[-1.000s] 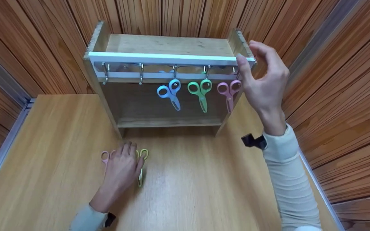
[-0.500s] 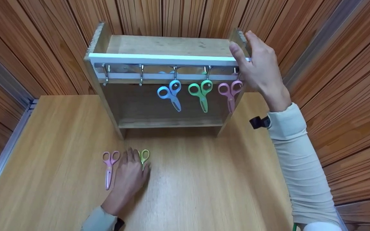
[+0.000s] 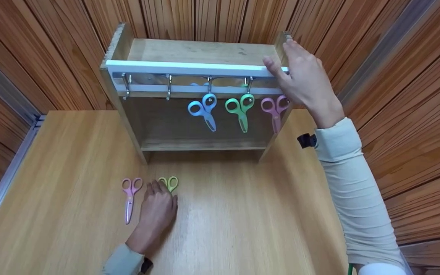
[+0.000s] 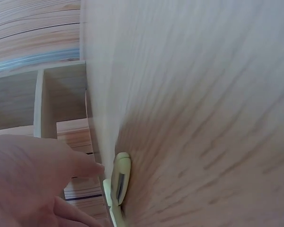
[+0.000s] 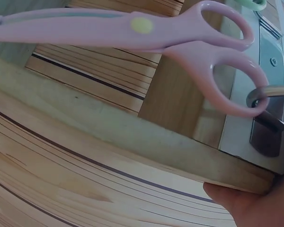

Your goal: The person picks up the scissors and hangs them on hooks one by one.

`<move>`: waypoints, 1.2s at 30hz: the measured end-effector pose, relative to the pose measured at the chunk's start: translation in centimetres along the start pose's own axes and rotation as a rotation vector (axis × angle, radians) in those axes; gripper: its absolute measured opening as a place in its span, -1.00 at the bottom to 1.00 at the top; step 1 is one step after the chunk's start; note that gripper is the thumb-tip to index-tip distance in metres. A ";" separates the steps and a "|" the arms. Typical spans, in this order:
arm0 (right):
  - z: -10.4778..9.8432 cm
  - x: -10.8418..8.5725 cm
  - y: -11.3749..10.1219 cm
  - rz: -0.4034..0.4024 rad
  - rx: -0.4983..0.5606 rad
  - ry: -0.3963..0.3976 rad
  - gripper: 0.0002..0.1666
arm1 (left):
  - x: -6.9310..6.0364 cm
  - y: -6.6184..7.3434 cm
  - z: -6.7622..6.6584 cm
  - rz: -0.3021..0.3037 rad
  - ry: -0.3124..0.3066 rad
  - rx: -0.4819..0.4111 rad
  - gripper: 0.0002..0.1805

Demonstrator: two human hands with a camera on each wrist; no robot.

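Note:
My left hand [image 3: 158, 210] lies over a pair of yellow-green scissors [image 3: 172, 183] on the table, fingers mostly extended; it covers the blades in the head view. In the left wrist view the thumb is close beside the scissors [image 4: 122, 177]; whether it touches them is unclear. A pair of pink scissors [image 3: 129, 200] lies to the left of that hand. My right hand [image 3: 304, 78] grips the upper right corner of a wooden shelf [image 3: 204, 50], thumb over the white hook rail [image 3: 193, 68]. Just below hangs another pair of pink scissors [image 5: 146, 28] by one handle loop.
Blue scissors [image 3: 204, 110] and green scissors [image 3: 240, 112] hang from hooks on the rail. Two hooks at its left, one the leftmost hook [image 3: 125, 86], carry nothing. Wood-panelled walls [image 3: 403, 114] stand behind and beside the wooden table [image 3: 235, 221].
My right hand has moved left and closed onto the shelf's corner. The left hand has shifted right, off the pink scissors and over the yellow-green ones. The hanging scissors stay on their hooks.

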State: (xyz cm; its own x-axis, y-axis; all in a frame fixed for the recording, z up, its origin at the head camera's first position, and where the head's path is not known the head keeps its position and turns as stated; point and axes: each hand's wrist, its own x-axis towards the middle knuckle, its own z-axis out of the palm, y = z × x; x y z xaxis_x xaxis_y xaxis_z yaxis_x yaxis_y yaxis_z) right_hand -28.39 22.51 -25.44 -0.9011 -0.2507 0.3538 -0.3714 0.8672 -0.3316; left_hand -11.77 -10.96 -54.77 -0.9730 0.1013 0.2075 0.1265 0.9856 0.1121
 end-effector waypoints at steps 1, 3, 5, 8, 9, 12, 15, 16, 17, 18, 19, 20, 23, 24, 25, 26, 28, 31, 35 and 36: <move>0.1 0.0 -0.1 0.004 -0.004 -0.006 0.22 | 0.0 0.0 0.1 -0.003 -0.003 0.005 -0.29; 0.2 0.2 -0.2 0.008 -0.007 -0.014 0.22 | -0.1 -0.1 0.2 -0.015 -0.014 0.017 -0.30; 0.3 0.2 -0.2 0.011 -0.011 -0.021 0.22 | -0.1 -0.1 0.2 -0.028 -0.021 0.038 -0.29; 0.4 0.3 -0.3 0.012 -0.013 -0.027 0.22 | -0.2 0.1 0.3 -0.045 -0.016 0.059 -0.29; 0.4 0.3 -0.2 0.013 -0.014 -0.028 0.22 | -0.2 0.2 0.4 -0.048 -0.016 0.070 -0.29; 0.4 0.2 -0.2 0.016 -0.012 -0.025 0.22 | -0.1 0.6 0.4 -0.051 -0.003 0.099 -0.31; 0.2 0.0 0.0 0.006 -0.003 -0.003 0.23 | 0.1 1.0 0.5 -0.043 0.053 0.141 -0.42; 0.1 0.0 0.0 0.002 -0.001 0.005 0.23 | 0.2 1.2 0.6 -0.043 0.079 0.148 -0.47; 0.1 -0.1 0.1 -0.001 0.002 0.012 0.23 | 0.2 1.3 0.6 -0.043 0.101 0.155 -0.51; 0.1 -0.2 0.1 -0.004 0.006 0.017 0.23 | 0.3 1.4 0.7 -0.043 0.122 0.163 -0.54; 0.0 -0.3 0.2 -0.006 0.007 0.021 0.23 | 0.3 1.5 0.7 -0.045 0.138 0.169 -0.58; 0.0 -0.3 0.2 -0.004 0.007 0.020 0.22 | 0.3 1.6 0.8 -0.050 0.146 0.171 -0.60; 0.1 -0.5 0.2 0.003 0.008 0.016 0.21 | 0.4 1.9 1.0 -0.067 0.157 0.190 -0.64; 0.1 -0.5 0.2 0.004 0.006 0.016 0.21 | 0.5 1.9 1.0 -0.069 0.159 0.203 -0.65; 0.1 -0.5 0.2 0.006 0.007 0.016 0.20 | 0.5 2.0 1.0 -0.072 0.166 0.219 -0.67; 0.2 -0.4 0.1 0.007 0.009 0.017 0.20 | 0.5 2.0 1.1 -0.076 0.173 0.235 -0.68; 0.3 -0.3 0.0 0.008 0.011 0.020 0.19 | 0.6 2.0 1.1 -0.077 0.188 0.272 -0.69; 0.4 -0.3 -0.1 0.012 0.010 0.020 0.18 | 0.5 2.0 1.3 -0.081 0.208 0.290 -0.71; 0.5 -0.3 -0.1 0.013 0.005 0.026 0.15 | 0.4 1.9 1.4 -0.080 0.217 0.250 -0.76; 0.5 -0.3 0.0 0.013 0.005 0.029 0.15 | 0.5 1.9 1.3 -0.078 0.203 0.227 -0.78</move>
State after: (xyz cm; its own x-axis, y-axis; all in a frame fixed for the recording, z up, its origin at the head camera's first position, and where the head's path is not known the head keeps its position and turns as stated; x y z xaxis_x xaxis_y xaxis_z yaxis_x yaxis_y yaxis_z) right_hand -28.22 22.34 -26.00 -0.8989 -0.2266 0.3750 -0.3610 0.8682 -0.3405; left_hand -12.22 -8.86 -55.72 -0.9169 0.0181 0.3988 -0.0151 0.9967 -0.0800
